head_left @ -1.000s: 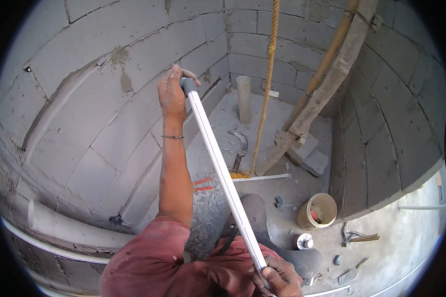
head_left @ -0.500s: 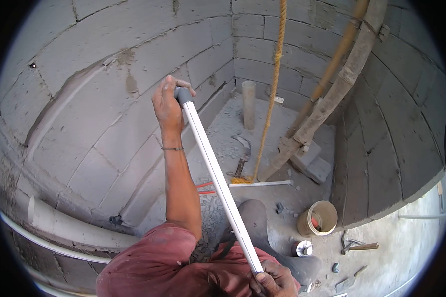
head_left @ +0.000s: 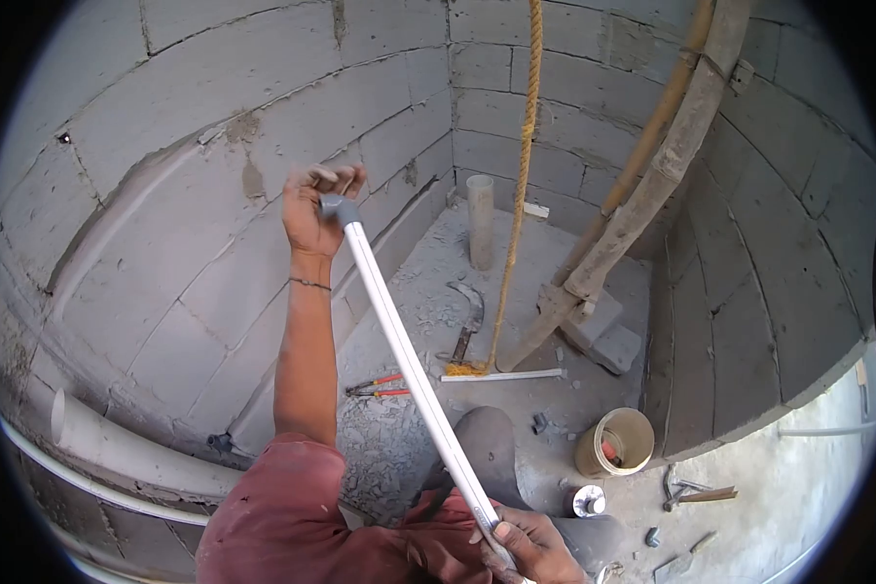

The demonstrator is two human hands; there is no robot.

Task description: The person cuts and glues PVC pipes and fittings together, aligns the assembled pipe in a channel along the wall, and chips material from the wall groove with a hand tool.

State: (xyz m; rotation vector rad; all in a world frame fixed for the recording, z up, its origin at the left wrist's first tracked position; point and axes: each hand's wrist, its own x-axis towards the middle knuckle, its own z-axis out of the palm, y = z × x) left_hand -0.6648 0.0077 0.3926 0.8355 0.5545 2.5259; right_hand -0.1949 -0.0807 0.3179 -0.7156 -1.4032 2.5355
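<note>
A long white plastic pipe (head_left: 407,355) slants across the middle of the view, from lower right to upper left. My right hand (head_left: 533,545) is closed around its lower end, close to my body. Fitted on the upper end is a grey elbow fitting (head_left: 340,208). My left hand (head_left: 311,216) is raised beside that elbow with its fingers apart and slightly curled, and the palm lies close to the fitting. Whether the palm touches it, I cannot tell.
Block walls enclose a rubble-strewn floor. A yellow rope (head_left: 522,185) hangs before a bamboo ladder (head_left: 667,161). Red-handled pliers (head_left: 384,384), a bucket (head_left: 594,453), a can (head_left: 588,501) and a hammer (head_left: 674,487) lie around. An upright pipe (head_left: 480,224) stands at the back.
My left hand has loosened from the elbow and its fingers have spread. The pipe's upper end has shifted left and slightly down, while my right hand keeps its grip.
</note>
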